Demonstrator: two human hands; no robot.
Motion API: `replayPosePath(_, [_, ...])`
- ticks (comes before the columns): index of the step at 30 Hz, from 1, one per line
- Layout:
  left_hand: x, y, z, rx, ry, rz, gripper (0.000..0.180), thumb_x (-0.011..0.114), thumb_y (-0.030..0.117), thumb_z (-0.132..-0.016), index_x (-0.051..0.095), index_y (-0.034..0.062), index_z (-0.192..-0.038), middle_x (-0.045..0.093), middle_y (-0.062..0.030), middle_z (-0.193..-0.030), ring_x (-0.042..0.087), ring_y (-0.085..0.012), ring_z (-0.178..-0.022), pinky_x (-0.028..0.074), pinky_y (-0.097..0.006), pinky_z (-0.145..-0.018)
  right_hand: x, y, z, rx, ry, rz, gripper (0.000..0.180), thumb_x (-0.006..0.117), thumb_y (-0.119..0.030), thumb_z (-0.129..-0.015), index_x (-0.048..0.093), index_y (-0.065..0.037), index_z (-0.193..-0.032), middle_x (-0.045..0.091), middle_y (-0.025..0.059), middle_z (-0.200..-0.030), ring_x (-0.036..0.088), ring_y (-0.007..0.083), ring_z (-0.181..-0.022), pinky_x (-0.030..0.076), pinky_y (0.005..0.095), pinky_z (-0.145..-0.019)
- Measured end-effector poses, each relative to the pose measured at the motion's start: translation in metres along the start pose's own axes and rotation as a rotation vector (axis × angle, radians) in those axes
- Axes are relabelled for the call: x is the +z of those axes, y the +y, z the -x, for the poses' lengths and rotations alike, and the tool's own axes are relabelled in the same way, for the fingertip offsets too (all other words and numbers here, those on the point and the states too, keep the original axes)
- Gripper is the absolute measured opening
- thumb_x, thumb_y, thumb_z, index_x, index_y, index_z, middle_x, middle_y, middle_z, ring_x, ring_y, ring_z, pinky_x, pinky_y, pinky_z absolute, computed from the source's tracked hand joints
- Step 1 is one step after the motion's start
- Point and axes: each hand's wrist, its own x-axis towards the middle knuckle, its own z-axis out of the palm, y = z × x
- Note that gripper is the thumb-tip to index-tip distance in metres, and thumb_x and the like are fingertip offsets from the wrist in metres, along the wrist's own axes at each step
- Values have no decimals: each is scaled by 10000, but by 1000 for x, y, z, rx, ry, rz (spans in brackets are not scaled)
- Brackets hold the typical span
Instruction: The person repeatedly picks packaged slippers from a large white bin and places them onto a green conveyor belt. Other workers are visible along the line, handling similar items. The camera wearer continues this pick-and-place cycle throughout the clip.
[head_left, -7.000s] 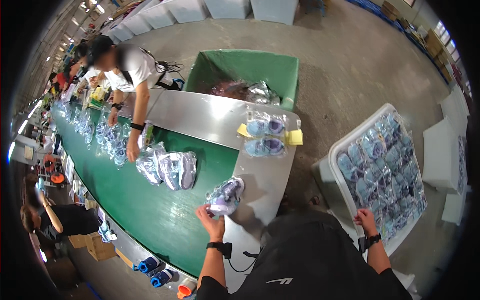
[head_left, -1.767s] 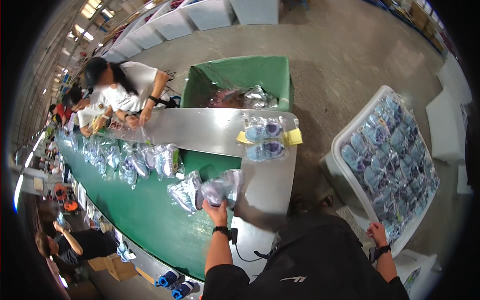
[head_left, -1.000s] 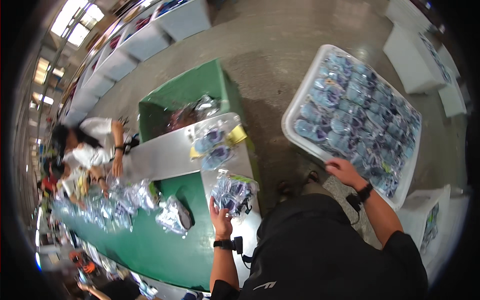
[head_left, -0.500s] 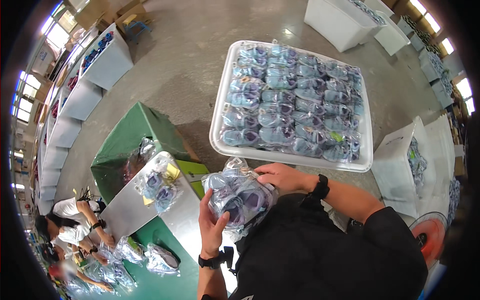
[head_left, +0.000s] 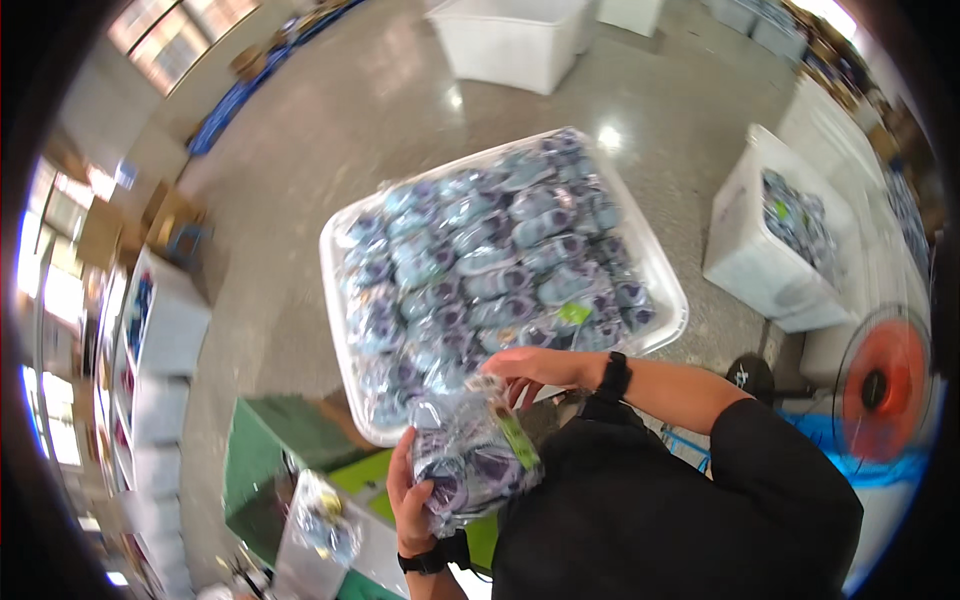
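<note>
Left hand [head_left: 412,500] curled under bagged shoes [head_left: 470,465]; right hand [head_left: 535,368] pinching bag top.

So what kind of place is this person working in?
Most likely a factory or warehouse packing floor. A large white bin is heaped with clear bags of small blue and purple shoes, more white bins stand on the polished concrete floor, and both hands hold one bagged pair.
</note>
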Motion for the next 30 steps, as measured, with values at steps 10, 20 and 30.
replayPosePath(10, [75, -108, -101, -219, 57, -320, 604, 629, 133, -947, 400, -39, -1479, 483, -164, -1447, 565, -196, -1159, 457, -326, -987, -160, 83, 64, -154, 421, -79, 431, 758, -301, -881, 675, -60, -1229, 666, 36, -1008, 594, 103, -888, 491, 254, -752])
replayPosePath(20, [10, -160, -37, -497, 298, -657, 435, 647, 151, -949, 557, -17, -1339, 628, -144, -1229, 639, -180, -1020, 539, -276, -771, -276, 136, 178, -367, 1184, -342, 399, 720, -230, -915, 633, -38, -1254, 677, 28, -988, 618, 95, -797, 505, 262, -653])
replayPosePath(30, [-12, -166, 10, -544, 425, -675, 444, 628, 163, -960, 532, -28, -1350, 662, -115, -1129, 660, -165, -924, 543, -266, -691, -356, 114, 205, -258, 809, -25, 519, 727, -245, -898, 572, -24, -1342, 661, 56, -1130, 647, 158, -964, 548, 321, -782])
